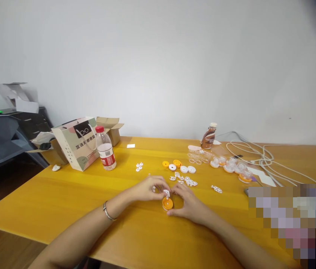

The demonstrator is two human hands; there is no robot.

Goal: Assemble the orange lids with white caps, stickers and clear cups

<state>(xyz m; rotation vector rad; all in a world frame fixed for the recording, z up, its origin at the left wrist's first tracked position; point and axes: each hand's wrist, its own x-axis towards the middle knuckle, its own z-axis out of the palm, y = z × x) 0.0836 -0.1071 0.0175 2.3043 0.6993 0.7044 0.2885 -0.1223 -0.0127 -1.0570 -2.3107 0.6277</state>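
Near the front middle of the table, a small round orange cup (pixel 167 204) with a pale lower rim rests between my hands. My left hand (pixel 150 188) reaches in from the left and pinches a small white perforated plastic piece (pixel 166 193) over the cup. Curved around the cup's right side is my right hand (pixel 188 201), thumb at the near edge and fingertips at the far side, close to the white piece. Just beyond my hands lie several white perforated plastic pieces (pixel 190 182). One more perforated piece (pixel 216 189) lies to their right.
White discs (pixel 187 169) and orange round parts (pixel 177 163) lie further back, beside clear rings (pixel 198 157) and domed parts (pixel 232 165). Small white pegs (pixel 139 166), a water bottle (pixel 106 149) and a paper bag (pixel 76 144) stand left. A brown bottle (pixel 209 136) and cables (pixel 267 158) are back right.
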